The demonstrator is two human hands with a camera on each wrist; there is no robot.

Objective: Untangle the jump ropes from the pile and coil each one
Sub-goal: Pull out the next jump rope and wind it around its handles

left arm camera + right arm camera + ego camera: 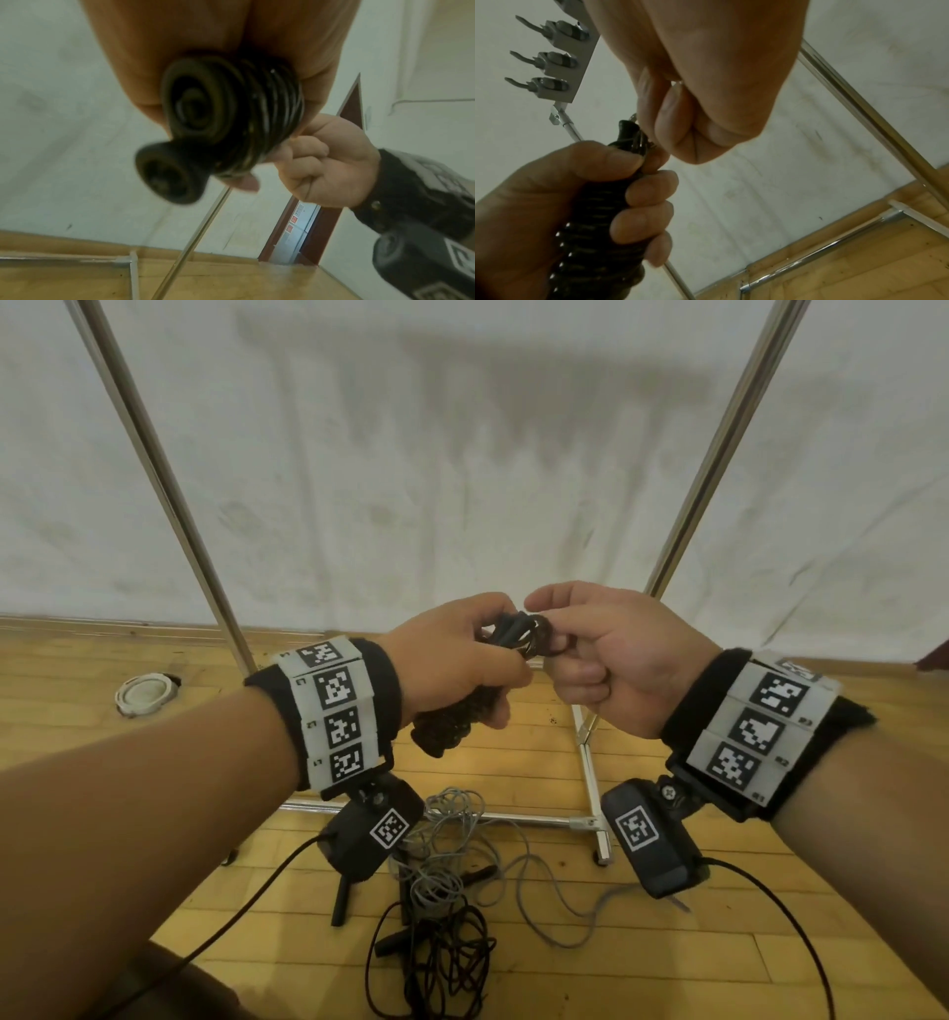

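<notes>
Left hand (452, 660) was wrapped tight around the coiled black rope (457, 721), all four fingers and thumb curled over the bundle, with the wound part sticking out below the palm toward the wrist. From the left wrist view you could see the turns stacked neat and the round end of a handle (170, 174) poking out just beside the coil. Right hand (606, 660) was right up against it, knuckle to knuckle, fingers curled and pinching the loose top end of that same rope where the handles and last loops bunch up. Looked to me like the finishing bit of the coil, tucking or locking off the tail.

If I were doing it: keep the left grip firm so the turns don't spring loose, and work the tail with the right only. Pull it snug under the last wrap, not so hard it drags the stack sideways. Don't let go with the left until the end actually holds.

Down past both hands, on the wood floor (667, 958), the rest of the pile was waiting: a grey rope (464, 852) in loose loops and a dark rope (447, 952) tangled just beside it, handles mixed in. Further out behind the hands stood a metal frame (583, 752) against a white sheet (462, 480).
</notes>
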